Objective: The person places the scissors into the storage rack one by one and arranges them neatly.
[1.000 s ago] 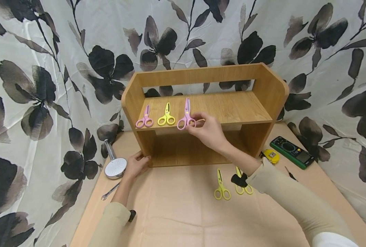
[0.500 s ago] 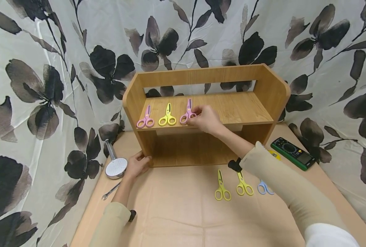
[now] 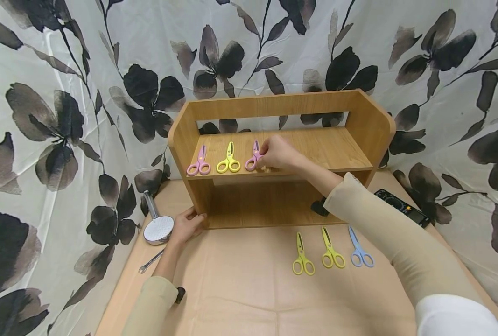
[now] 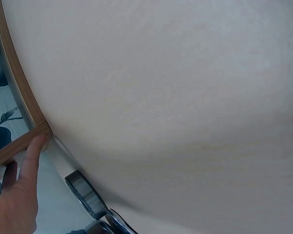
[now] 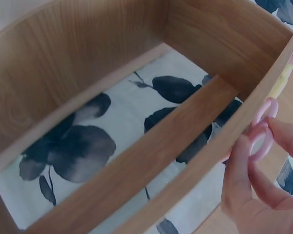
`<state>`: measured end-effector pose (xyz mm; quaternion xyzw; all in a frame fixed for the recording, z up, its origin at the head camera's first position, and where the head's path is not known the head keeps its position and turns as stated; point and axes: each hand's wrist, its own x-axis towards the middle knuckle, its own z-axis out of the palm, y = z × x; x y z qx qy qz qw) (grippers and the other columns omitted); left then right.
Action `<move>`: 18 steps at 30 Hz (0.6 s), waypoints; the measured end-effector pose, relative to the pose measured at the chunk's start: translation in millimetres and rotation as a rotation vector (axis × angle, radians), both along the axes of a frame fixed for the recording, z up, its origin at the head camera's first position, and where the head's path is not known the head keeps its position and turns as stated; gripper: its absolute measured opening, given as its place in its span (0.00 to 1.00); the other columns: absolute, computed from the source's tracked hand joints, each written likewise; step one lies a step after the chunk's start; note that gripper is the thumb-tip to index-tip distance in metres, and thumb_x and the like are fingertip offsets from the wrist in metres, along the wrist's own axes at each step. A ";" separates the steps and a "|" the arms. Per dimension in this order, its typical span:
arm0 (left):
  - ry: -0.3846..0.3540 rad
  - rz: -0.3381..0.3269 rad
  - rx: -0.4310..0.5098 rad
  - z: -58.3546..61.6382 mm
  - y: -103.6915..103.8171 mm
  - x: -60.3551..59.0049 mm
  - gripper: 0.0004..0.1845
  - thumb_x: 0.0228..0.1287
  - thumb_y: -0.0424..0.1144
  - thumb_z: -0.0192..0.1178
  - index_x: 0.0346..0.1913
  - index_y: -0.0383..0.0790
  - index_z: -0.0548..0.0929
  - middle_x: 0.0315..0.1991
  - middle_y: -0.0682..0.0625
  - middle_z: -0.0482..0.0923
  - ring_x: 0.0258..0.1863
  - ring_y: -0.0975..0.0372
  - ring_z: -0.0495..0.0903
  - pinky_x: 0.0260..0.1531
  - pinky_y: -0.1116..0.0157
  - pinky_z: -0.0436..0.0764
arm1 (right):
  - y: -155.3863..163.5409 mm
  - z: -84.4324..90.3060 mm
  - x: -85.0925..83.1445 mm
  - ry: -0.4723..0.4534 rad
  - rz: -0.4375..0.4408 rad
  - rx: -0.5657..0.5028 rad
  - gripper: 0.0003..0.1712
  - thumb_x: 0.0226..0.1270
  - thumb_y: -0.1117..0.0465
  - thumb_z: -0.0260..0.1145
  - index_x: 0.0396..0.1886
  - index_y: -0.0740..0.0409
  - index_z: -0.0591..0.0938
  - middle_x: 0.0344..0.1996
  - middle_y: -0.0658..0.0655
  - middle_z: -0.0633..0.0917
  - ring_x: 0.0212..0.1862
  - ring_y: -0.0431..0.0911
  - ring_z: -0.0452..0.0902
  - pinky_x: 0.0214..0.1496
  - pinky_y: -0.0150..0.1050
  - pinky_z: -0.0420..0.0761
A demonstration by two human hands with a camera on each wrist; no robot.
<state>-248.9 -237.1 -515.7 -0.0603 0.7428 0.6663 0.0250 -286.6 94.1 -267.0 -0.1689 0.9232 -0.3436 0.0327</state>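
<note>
- Wooden shelf (image 3: 316, 149) stands on the table (image 3: 240, 294); the right hand (image 3: 276, 155) reaches over its upper board, and the left hand (image 3: 185, 225) rests against its lower left corner.
- Pink scissors (image 3: 254, 157) lie on the upper board under the right hand's fingertips (image 5: 244, 146); thumb and fingers pinch the handle loops, which hang at the board's front edge in the right wrist view.
- Just left of that hand lie yellow scissors (image 3: 228, 159), and beyond them a second pink pair (image 3: 199, 161), all with blades pointing to the back.
- The left hand's fingers (image 4: 31, 156) lie fairly straight along the shelf's edge, holding nothing.
- Just left of the left hand lies a shower head (image 3: 157, 225); a small wrench (image 3: 150, 261) sits near its wrist.
- Below the right forearm, on the table, lie two yellow pairs (image 3: 302, 254) (image 3: 330, 248) and a blue pair (image 3: 360, 248), side by side.
</note>
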 end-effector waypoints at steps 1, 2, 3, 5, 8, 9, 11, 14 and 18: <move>0.001 0.000 -0.004 -0.3 -0.2 0.2 0.32 0.73 0.33 0.61 0.78 0.38 0.68 0.72 0.32 0.72 0.67 0.43 0.75 0.61 0.42 0.80 | 0.2 2.1 -0.6 0.002 0.008 0.020 0.12 0.58 0.62 0.78 0.37 0.65 0.88 0.26 0.51 0.80 0.29 0.42 0.71 0.28 0.32 0.68; 0.003 0.001 -0.006 -0.4 -0.1 0.4 0.32 0.73 0.33 0.60 0.78 0.38 0.68 0.72 0.31 0.72 0.67 0.43 0.75 0.61 0.42 0.80 | 0.5 4.0 -1.1 0.002 0.016 0.035 0.12 0.58 0.62 0.78 0.37 0.65 0.88 0.27 0.51 0.80 0.30 0.42 0.70 0.28 0.32 0.67; 0.004 0.005 -0.005 -0.4 -0.1 0.6 0.32 0.73 0.32 0.60 0.78 0.37 0.68 0.72 0.31 0.72 0.66 0.43 0.75 0.60 0.43 0.81 | 0.9 5.7 -1.5 0.004 0.021 0.049 0.13 0.58 0.62 0.79 0.37 0.65 0.88 0.27 0.51 0.80 0.31 0.43 0.69 0.29 0.32 0.67; 0.007 0.008 -0.002 -0.3 0.2 1.3 0.32 0.73 0.32 0.60 0.78 0.37 0.68 0.71 0.31 0.72 0.66 0.43 0.76 0.60 0.43 0.81 | 1.6 8.4 -2.4 0.004 0.033 0.071 0.14 0.58 0.61 0.79 0.38 0.66 0.87 0.28 0.51 0.79 0.32 0.43 0.68 0.31 0.33 0.67; 0.006 0.005 -0.005 -0.2 0.8 2.8 0.32 0.73 0.32 0.60 0.78 0.37 0.67 0.72 0.31 0.72 0.66 0.44 0.76 0.60 0.43 0.81 | 2.7 9.7 -4.1 -0.010 0.044 0.089 0.14 0.58 0.62 0.79 0.38 0.66 0.86 0.28 0.52 0.78 0.33 0.43 0.68 0.31 0.33 0.67; 0.005 0.003 -0.006 0.0 1.0 3.3 0.32 0.73 0.32 0.60 0.78 0.37 0.67 0.72 0.31 0.71 0.66 0.45 0.75 0.60 0.42 0.81 | 3.0 9.6 -4.5 -0.013 0.046 0.092 0.14 0.58 0.62 0.79 0.38 0.66 0.86 0.28 0.51 0.77 0.33 0.43 0.68 0.31 0.33 0.67; 0.007 -0.004 -0.015 0.4 1.2 4.7 0.33 0.74 0.33 0.60 0.79 0.37 0.66 0.73 0.31 0.70 0.67 0.45 0.75 0.61 0.42 0.80 | 3.4 8.8 -5.1 -0.017 0.054 0.095 0.13 0.58 0.63 0.79 0.37 0.67 0.85 0.27 0.51 0.77 0.33 0.43 0.68 0.31 0.33 0.66; 0.008 -0.001 -0.017 1.2 1.6 6.3 0.33 0.74 0.33 0.60 0.79 0.37 0.66 0.74 0.32 0.70 0.68 0.45 0.74 0.62 0.42 0.79 | 3.5 7.3 -4.9 -0.010 0.059 0.100 0.14 0.57 0.62 0.80 0.36 0.66 0.85 0.27 0.50 0.77 0.34 0.43 0.68 0.31 0.33 0.67; 0.010 -0.005 -0.011 1.6 1.5 7.5 0.33 0.74 0.33 0.60 0.79 0.38 0.66 0.74 0.32 0.70 0.68 0.44 0.74 0.62 0.42 0.79 | 3.1 5.8 -3.9 0.000 0.052 0.118 0.15 0.56 0.60 0.81 0.36 0.65 0.85 0.26 0.49 0.77 0.34 0.44 0.69 0.32 0.33 0.68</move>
